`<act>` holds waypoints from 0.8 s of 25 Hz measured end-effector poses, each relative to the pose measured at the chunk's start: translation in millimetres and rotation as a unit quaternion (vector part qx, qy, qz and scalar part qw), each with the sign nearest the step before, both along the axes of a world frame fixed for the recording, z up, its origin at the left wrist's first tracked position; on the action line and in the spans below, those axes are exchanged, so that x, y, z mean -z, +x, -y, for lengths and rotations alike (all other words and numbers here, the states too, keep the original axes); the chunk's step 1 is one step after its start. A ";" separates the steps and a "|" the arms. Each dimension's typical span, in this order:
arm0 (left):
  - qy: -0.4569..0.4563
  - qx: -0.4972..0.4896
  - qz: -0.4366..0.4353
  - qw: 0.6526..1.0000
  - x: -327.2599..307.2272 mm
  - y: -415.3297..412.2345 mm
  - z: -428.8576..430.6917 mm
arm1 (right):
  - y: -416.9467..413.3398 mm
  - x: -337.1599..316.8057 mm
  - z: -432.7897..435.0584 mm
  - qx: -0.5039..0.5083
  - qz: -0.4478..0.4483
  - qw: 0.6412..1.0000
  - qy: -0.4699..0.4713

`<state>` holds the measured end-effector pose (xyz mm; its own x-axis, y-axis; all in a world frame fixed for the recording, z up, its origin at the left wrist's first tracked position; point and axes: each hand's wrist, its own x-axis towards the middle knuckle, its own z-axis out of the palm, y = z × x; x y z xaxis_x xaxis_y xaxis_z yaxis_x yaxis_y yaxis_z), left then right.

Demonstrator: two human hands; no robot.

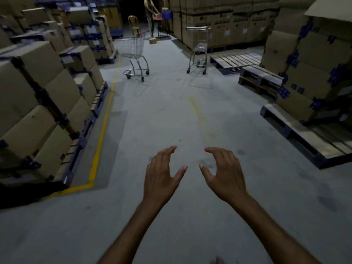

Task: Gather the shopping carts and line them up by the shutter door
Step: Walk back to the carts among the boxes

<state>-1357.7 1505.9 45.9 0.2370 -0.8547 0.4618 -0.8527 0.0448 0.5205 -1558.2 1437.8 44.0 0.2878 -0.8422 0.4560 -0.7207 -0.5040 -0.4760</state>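
Two wire shopping carts stand far ahead on the grey warehouse floor. The left cart (133, 52) is beside the yellow floor line, its basket turned toward me. The right cart (199, 48) stands close to a wall of cartons and looks narrower. My left hand (162, 174) and my right hand (222, 172) are stretched out low in front of me, side by side, fingers loosely bent, holding nothing. Both hands are well short of the carts. No shutter door is in view.
Stacked cartons on pallets (38, 103) line the left side behind a yellow line (101, 136). Bare wooden pallets (304, 138) and more cartons (314, 60) fill the right. At the far end a person (151, 18) handles a box near a chair (134, 25).
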 end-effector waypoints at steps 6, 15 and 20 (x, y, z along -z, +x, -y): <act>0.007 0.012 0.016 1.000 10.9 20.3 162.6 | 16.0 19.9 164.2 -0.008 0.010 1.000 0.011; 0.022 -0.051 0.024 0.998 3.1 62.0 368.2 | 64.9 -0.8 388.8 -0.079 0.049 0.993 0.066; 0.057 -0.052 0.004 0.997 3.9 109.8 466.4 | 106.5 6.7 490.7 -0.137 0.106 0.972 0.159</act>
